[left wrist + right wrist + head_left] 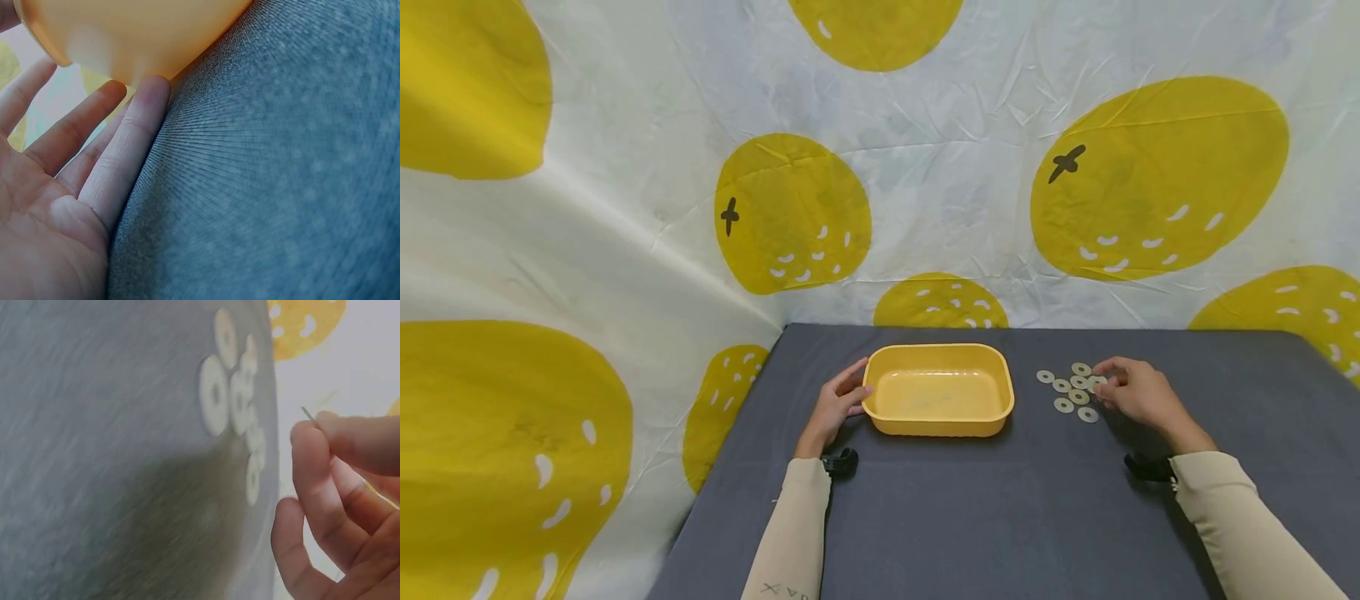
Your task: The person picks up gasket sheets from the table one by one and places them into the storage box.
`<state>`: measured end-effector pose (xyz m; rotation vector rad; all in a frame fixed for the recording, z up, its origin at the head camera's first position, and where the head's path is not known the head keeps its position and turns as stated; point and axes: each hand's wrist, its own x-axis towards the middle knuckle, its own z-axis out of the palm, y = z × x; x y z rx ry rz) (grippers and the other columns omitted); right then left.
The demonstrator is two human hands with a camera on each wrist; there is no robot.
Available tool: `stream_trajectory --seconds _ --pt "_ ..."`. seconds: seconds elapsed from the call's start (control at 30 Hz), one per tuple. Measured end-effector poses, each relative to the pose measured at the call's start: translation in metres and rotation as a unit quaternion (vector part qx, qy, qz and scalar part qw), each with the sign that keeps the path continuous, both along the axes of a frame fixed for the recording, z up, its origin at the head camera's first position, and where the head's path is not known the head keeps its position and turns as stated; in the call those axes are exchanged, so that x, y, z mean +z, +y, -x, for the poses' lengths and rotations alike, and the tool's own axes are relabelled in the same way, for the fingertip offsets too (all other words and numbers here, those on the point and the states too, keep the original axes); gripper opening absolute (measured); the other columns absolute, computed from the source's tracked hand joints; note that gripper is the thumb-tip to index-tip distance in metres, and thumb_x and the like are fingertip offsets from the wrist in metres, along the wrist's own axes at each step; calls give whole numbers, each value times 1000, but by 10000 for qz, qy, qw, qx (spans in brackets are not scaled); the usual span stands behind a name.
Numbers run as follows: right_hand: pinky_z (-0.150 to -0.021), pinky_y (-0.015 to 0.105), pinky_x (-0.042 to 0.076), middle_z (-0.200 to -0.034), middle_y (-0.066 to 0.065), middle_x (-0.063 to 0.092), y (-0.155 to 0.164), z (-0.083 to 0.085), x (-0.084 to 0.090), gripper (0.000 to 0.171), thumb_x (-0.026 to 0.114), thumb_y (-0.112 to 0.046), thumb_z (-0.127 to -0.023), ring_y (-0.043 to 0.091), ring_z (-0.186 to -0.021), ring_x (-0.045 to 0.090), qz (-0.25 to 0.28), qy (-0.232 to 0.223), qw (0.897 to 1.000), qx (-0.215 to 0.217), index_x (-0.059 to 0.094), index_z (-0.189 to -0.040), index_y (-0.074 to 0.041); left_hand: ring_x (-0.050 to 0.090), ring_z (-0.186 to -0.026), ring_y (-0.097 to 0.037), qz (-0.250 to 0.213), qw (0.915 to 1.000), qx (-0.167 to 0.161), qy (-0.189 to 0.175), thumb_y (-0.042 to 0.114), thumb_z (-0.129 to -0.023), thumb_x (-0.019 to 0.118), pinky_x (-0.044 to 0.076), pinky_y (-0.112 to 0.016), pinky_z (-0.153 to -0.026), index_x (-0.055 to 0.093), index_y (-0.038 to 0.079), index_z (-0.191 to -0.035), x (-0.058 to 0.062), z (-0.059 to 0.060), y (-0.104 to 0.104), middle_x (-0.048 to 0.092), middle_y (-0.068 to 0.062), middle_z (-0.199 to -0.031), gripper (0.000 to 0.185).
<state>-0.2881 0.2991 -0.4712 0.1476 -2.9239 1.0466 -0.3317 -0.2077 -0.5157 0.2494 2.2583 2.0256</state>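
A yellow plastic tray (pixel 940 425) stands on the dark grey cloth. My left hand (pixel 835 408) holds its left end, thumb over the rim and fingers along the outer wall. Up close in the left wrist view, the fingers (pixel 140 125) lie against the tray's side (pixel 144 37). To the tray's right, several flat metal washers (pixel 1078 397) lie in a loose cluster, some overlapping. My right hand (pixel 1138 392) is over the cluster's right side, pinching one washer (pixel 308 414) between thumb and index finger; it shows edge-on, raised off the cloth, in the right wrist view.
The dark grey tablecloth (pixel 955 517) covers the table. A white curtain with yellow fruit shapes (pixel 940 208) hangs behind the table and along its left side. Black straps with cameras (pixel 841 463) sit on both wrists.
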Motion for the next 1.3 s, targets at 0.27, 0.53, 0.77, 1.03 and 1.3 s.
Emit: stream_trajectory --seconds 0.27,0.53,0.77,1.03,1.3 --pt "-60 27 53 -88 11 75 -18 -2 16 39 65 -15 -100 20 -75 73 363 269 9989 -153 59 -134 3 66 -122 -29 47 10000 -15 -47 28 -95 74 62 -40 -90 52 34 -150 0 1 0 61 -13 -144 60" --pt "-62 27 53 -92 14 77 -40 -5 28 40 66 -21 -101 20 -75 71 513 544 9971 -127 59 -135 -2 67 -121 -28 59 10000 -60 -22 26 -96 73 62 -41 -91 51 32 -151 0 1 0 61 -14 -144 60" --pt "-60 28 55 -96 18 77 -65 -3 41 38 67 -16 -100 12 -69 68 808 588 9950 47 60 -135 -4 65 -122 -24 73 9994 -283 -193 19 -98 70 59 -46 -97 45 25 -156 19 -7 -2 57 -17 -147 64" --pt "-66 31 58 -99 14 77 -94 0 50 39 68 -18 -99 11 -74 70 1076 495 9929 58 61 -136 -7 66 -122 -21 26 9986 -475 -212 15 -98 69 59 -45 -97 41 18 -159 32 -15 -3 55 -19 -150 67" --pt "-58 28 48 -101 18 76 -124 3 56 38 68 -18 -99 13 -73 70 1199 504 9914 148 63 -135 -9 65 -123 -26 -47 9986 -460 -239 13 -98 68 59 -45 -97 44 20 -157 27 -12 -3 56 -18 -148 64"
